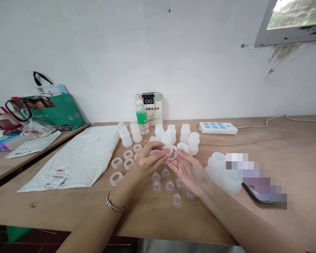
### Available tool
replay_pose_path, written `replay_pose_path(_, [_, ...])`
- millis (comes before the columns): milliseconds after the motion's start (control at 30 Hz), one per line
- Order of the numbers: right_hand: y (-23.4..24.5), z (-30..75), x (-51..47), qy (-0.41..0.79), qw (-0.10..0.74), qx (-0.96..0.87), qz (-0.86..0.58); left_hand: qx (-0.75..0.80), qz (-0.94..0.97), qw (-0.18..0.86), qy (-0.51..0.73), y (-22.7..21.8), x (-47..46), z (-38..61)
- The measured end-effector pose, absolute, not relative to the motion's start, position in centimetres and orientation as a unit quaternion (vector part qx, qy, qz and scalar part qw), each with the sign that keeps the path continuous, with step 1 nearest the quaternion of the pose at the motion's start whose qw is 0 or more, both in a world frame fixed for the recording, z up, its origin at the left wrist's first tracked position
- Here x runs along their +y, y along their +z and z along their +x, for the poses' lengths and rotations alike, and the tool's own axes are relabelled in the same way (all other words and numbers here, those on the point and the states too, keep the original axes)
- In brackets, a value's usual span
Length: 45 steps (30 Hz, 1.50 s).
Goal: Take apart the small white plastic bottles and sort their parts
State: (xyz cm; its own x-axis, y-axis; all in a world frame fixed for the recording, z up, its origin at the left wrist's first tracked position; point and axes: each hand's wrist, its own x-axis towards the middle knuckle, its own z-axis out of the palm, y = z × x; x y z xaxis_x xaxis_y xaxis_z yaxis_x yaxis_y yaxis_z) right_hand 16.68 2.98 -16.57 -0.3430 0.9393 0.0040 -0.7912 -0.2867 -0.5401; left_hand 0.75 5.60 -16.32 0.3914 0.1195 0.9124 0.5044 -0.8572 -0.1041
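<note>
Gripping clear ring [173,153] by rim with left hand [150,157] and right hand [187,168]; probably aligning, next likely needing steady, even pressure.

Fingers [160,155] partly hide the held ring [175,152], while the phone [260,199] is partly pixelated and the window [292,15] cropped

Toward eleven o'clock a white mailing bag [86,154] lies flat on the desk [305,168], and beyond it a green shopping bag [61,114] stands near the wall [102,63]. At twelve o'clock a water bottle [142,118] stands just before a paper bag [155,114]. At one o'clock lies a power strip [217,128], its cord [268,121] trailing toward two o'clock, where a partly blurred phone [260,197] rests nearer.
</note>
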Motion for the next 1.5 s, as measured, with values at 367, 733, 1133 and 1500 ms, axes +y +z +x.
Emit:
replay_pose_path(367, [-16.9, 16.8, 3.4, 0.777, 0.559, -0.249, -0.15, -0.23, -0.843, 0.159, -0.46, -16.2, 4.9, 0.6])
replay_pose_path(733, [-17.7, 16.7, 3.6, 0.754, 0.56, -0.301, -0.166, -0.224, -0.841, 0.093, -0.484, -16.2, 4.1, 1.6])
replay_pose_path(1133, [-17.4, 16.4, 3.6, 0.71, 0.578, -0.343, -0.209, -0.264, -0.821, 0.094, -0.498, -16.2, 3.3, 1.9])
replay_pose_path(1500, [-17.6, 16.9, 3.6, 0.703, 0.561, -0.368, -0.235, -0.271, -0.837, 0.082, -0.468, -15.3, 2.8, 2.1])
